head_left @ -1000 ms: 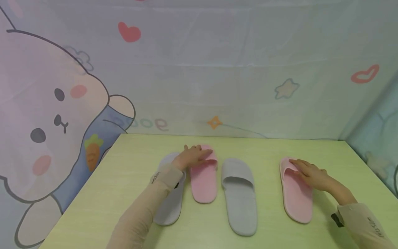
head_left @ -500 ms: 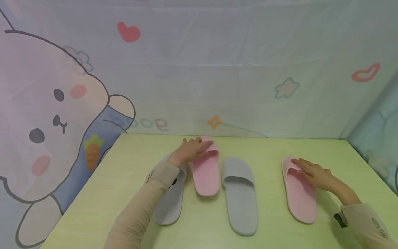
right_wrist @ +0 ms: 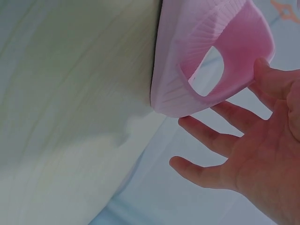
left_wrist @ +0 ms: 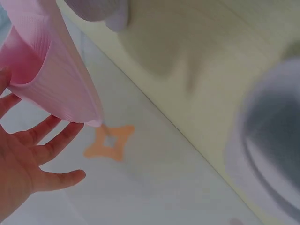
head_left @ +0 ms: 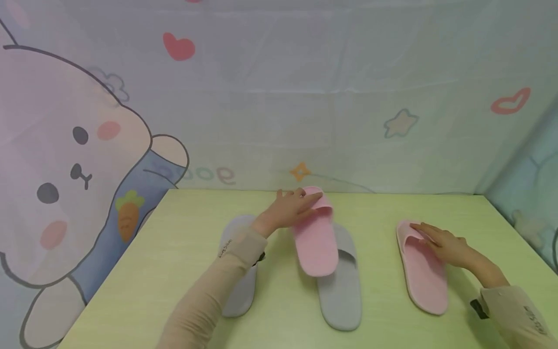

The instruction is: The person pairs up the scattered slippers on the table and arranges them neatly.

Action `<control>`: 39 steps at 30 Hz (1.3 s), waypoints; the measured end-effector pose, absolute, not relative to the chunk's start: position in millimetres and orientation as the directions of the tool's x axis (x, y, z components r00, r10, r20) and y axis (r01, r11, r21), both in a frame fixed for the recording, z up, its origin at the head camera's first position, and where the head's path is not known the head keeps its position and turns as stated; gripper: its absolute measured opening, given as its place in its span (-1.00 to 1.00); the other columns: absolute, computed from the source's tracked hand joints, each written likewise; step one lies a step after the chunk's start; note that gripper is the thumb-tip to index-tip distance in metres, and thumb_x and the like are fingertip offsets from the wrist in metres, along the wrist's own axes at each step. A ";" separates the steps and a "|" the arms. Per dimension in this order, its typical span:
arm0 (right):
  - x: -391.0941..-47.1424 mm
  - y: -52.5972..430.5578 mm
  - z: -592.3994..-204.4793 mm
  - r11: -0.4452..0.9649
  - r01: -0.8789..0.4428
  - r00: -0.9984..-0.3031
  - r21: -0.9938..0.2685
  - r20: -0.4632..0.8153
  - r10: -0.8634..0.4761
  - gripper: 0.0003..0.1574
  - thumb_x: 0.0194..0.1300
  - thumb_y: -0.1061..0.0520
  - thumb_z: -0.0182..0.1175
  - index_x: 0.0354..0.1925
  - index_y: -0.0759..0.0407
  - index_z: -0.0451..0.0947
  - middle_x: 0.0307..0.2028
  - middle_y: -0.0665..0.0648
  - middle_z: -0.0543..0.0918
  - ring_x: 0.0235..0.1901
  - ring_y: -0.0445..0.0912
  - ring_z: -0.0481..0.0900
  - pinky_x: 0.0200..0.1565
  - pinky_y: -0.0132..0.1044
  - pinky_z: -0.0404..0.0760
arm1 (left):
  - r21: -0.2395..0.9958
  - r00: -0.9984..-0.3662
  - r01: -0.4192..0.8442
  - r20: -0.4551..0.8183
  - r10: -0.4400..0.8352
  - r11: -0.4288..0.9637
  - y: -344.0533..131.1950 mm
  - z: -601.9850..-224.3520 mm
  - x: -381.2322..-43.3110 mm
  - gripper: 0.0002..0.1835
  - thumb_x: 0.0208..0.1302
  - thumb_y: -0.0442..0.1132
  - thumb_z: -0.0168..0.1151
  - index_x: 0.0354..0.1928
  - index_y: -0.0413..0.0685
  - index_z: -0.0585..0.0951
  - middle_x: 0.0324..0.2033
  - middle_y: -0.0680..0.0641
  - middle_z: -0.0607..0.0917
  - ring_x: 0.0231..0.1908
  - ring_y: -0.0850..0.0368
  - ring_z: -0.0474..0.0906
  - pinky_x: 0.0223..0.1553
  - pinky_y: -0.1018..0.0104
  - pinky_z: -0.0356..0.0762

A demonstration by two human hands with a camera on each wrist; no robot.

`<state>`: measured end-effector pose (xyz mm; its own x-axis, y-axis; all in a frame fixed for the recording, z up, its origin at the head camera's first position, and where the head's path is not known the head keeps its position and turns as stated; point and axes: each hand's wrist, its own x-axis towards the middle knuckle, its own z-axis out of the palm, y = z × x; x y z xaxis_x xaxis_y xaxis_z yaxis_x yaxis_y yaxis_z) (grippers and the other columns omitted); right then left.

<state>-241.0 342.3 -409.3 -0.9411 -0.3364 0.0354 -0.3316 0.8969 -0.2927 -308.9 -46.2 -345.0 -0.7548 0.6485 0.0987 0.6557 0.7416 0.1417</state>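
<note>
My left hand (head_left: 286,210) pinches the strap of a pink slipper (head_left: 317,248), thumb at the opening and fingers outside. This slipper is raised off the table and covers part of a grey slipper (head_left: 342,303) in the head view. On the right, my right hand (head_left: 448,248) pinches the strap of the other pink slipper (head_left: 425,283), which lies on or just over the table. The right wrist view shows that slipper's strap (right_wrist: 255,40) with the thumb at its edge. A second grey slipper (head_left: 240,293) lies at the left, partly hidden by my left forearm.
All this is on a pale yellow-green table (head_left: 139,271). Behind it hangs a printed cloth (head_left: 270,121) with a cartoon animal, hearts and stars, touching or close to the table's back edge. A similar cloth borders the right side.
My left hand has lifted its pink slipper and carried it right, from beside the left grey slipper to over the other grey one. The right hand's pink slipper has shifted slightly right.
</note>
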 end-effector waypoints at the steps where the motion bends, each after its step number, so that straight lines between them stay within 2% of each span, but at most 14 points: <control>1: -240.5 342.7 -409.1 0.895 -0.330 -0.941 -0.301 0.032 -0.336 -0.47 0.35 0.07 -0.10 0.24 0.19 0.18 0.17 0.50 0.25 0.08 0.46 0.25 -0.27 0.43 0.22 | 0.124 -0.750 0.661 0.109 0.652 0.740 -42.5 -344.9 -307.4 -0.51 0.33 0.14 -0.21 0.27 0.30 0.16 0.04 -0.13 0.47 0.08 -0.13 0.38 0.07 -0.38 0.06; 5: -239.5 346.3 -409.4 0.892 -0.331 -0.941 -0.309 0.031 -0.338 -0.47 0.35 0.06 -0.10 0.24 0.19 0.18 0.17 0.51 0.25 0.09 0.46 0.24 -0.26 0.43 0.21 | 0.061 -0.749 0.660 0.133 0.649 0.749 -26.1 -343.4 -301.5 -0.54 0.36 0.07 -0.23 0.29 0.32 0.14 0.05 -0.14 0.48 0.11 -0.06 0.37 0.09 -0.37 0.06; 14: -237.2 356.2 -412.0 0.864 -0.375 -0.925 -0.337 0.073 -0.373 -0.45 0.30 0.20 -0.05 0.26 0.15 0.18 0.14 0.49 0.30 0.08 0.43 0.26 -0.17 0.42 0.20 | -0.048 -0.723 0.669 0.191 0.664 0.742 12.6 -345.0 -285.2 -0.50 0.34 0.14 -0.26 0.29 0.29 0.15 0.01 -0.11 0.48 -0.02 -0.09 0.44 0.06 -0.23 0.17; 20: -234.9 362.4 -414.3 0.835 -0.430 -0.902 -0.343 0.142 -0.407 -0.44 0.28 0.25 -0.03 0.25 0.14 0.21 0.10 0.49 0.35 0.05 0.39 0.32 -0.10 0.27 0.28 | -0.058 -0.705 0.687 0.185 0.684 0.724 40.6 -350.7 -271.5 -0.48 0.35 0.14 -0.29 0.32 0.28 0.11 0.05 -0.09 0.44 -0.01 -0.05 0.44 0.12 -0.26 0.11; 22: -234.3 365.1 -415.6 0.824 -0.462 -0.887 -0.328 0.186 -0.423 -0.47 0.27 0.26 -0.01 0.22 0.15 0.25 0.08 0.45 0.39 0.18 0.08 0.31 0.09 -0.05 0.33 | -0.066 -0.701 0.692 0.179 0.691 0.719 48.6 -353.7 -267.8 -0.48 0.35 0.15 -0.30 0.32 0.29 0.11 0.06 -0.08 0.43 -0.01 -0.03 0.44 0.13 -0.26 0.11; 24: -234.1 367.2 -416.6 0.807 -0.498 -0.866 -0.319 0.225 -0.446 -0.47 0.27 0.26 -0.01 0.21 0.14 0.26 0.06 0.43 0.42 0.22 -0.30 0.18 0.16 -0.46 0.22 | -0.087 -0.695 0.695 0.174 0.698 0.714 55.3 -356.5 -264.9 -0.48 0.34 0.16 -0.31 0.32 0.30 0.11 0.06 -0.07 0.44 -0.02 -0.01 0.45 0.13 -0.24 0.12; 26: -233.7 369.2 -417.4 0.786 -0.529 -0.847 -0.319 0.256 -0.466 -0.47 0.26 0.27 0.00 0.21 0.12 0.26 0.05 0.42 0.43 0.11 -0.64 -0.02 0.05 -0.79 0.00 | -0.097 -0.690 0.698 0.170 0.703 0.709 61.1 -359.4 -262.5 -0.48 0.34 0.17 -0.31 0.32 0.30 0.12 0.05 -0.06 0.44 -0.03 0.01 0.45 0.13 -0.22 0.14; 27: -233.6 370.0 -417.8 0.776 -0.540 -0.840 -0.325 0.267 -0.473 -0.46 0.25 0.28 0.01 0.21 0.11 0.26 0.04 0.43 0.43 0.04 -0.73 -0.11 -0.03 -0.88 -0.14 | -0.096 -0.689 0.700 0.166 0.705 0.707 63.6 -360.7 -261.5 -0.48 0.34 0.17 -0.31 0.32 0.31 0.12 0.06 -0.06 0.43 -0.03 0.01 0.44 0.13 -0.22 0.13; 29: -233.2 370.8 -417.8 0.758 -0.559 -0.827 -0.336 0.280 -0.487 -0.44 0.25 0.30 0.00 0.22 0.11 0.25 0.03 0.46 0.42 0.01 -0.77 -0.16 -0.04 -0.90 -0.21 | -0.091 -0.688 0.704 0.153 0.709 0.704 68.1 -363.5 -260.2 -0.48 0.34 0.17 -0.32 0.32 0.32 0.10 0.06 -0.05 0.43 -0.02 0.02 0.44 0.15 -0.21 0.12; 39: -228.4 372.4 -418.1 0.774 -0.531 -0.846 -0.344 0.268 -0.461 -0.44 0.26 0.29 -0.02 0.23 0.08 0.25 0.04 0.46 0.42 0.00 -0.76 -0.15 -0.04 -0.88 -0.17 | -0.064 -0.692 0.712 0.104 0.714 0.699 86.1 -376.0 -254.8 -0.46 0.31 0.21 -0.34 0.32 0.35 0.10 0.08 -0.01 0.41 0.03 0.04 0.43 0.16 -0.23 0.12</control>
<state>-228.4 372.4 -418.1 -0.8457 -0.4613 0.2684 -0.5315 0.7740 -0.3442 -254.8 86.1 -376.0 -0.6919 0.7144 0.1044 0.7121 0.6991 -0.0645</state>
